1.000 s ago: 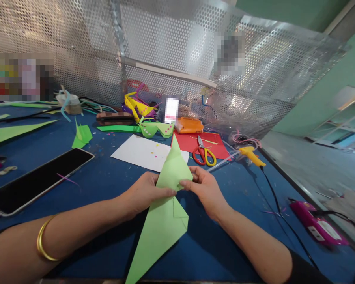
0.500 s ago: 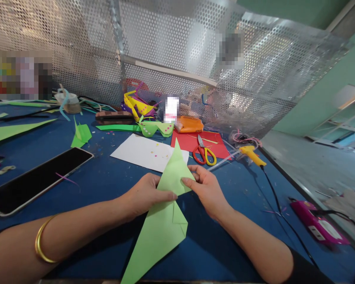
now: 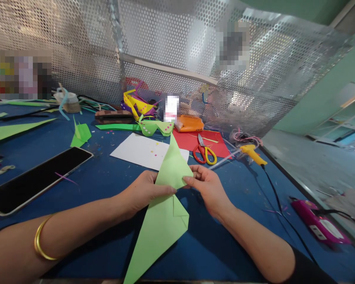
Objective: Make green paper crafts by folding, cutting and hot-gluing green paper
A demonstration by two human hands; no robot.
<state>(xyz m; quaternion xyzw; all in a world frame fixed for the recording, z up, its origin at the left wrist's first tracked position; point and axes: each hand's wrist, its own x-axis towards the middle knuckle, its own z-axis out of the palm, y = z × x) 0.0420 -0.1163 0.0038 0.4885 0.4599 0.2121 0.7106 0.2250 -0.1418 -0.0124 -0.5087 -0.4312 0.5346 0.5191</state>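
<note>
A folded light green paper (image 3: 162,236) lies lengthwise before me, its narrow tip pointing away over a white sheet (image 3: 136,152). My left hand (image 3: 149,189) is closed on its middle, thumb on top and fingers hidden underneath. My right hand (image 3: 205,183) pinches the right corner of the upper flap between thumb and fingers. Below my left thumb a small creased fold shows along the paper's right edge. Beyond my right hand, scissors (image 3: 205,152) with one red and one yellow handle rest partly on a red sheet (image 3: 221,146).
Left lies a phone (image 3: 38,179). Green (image 3: 155,127) and yellow paper masks (image 3: 137,104) and an orange pouch (image 3: 189,123) stand at the back, before a perforated metal screen (image 3: 171,39). To the right are a yellow glue gun (image 3: 253,154), its cord, and a magenta power strip (image 3: 319,223).
Both hands keep their hold on the green paper. The paper's tip has shifted slightly away and to the left, and its lower part has moved a little upward.
</note>
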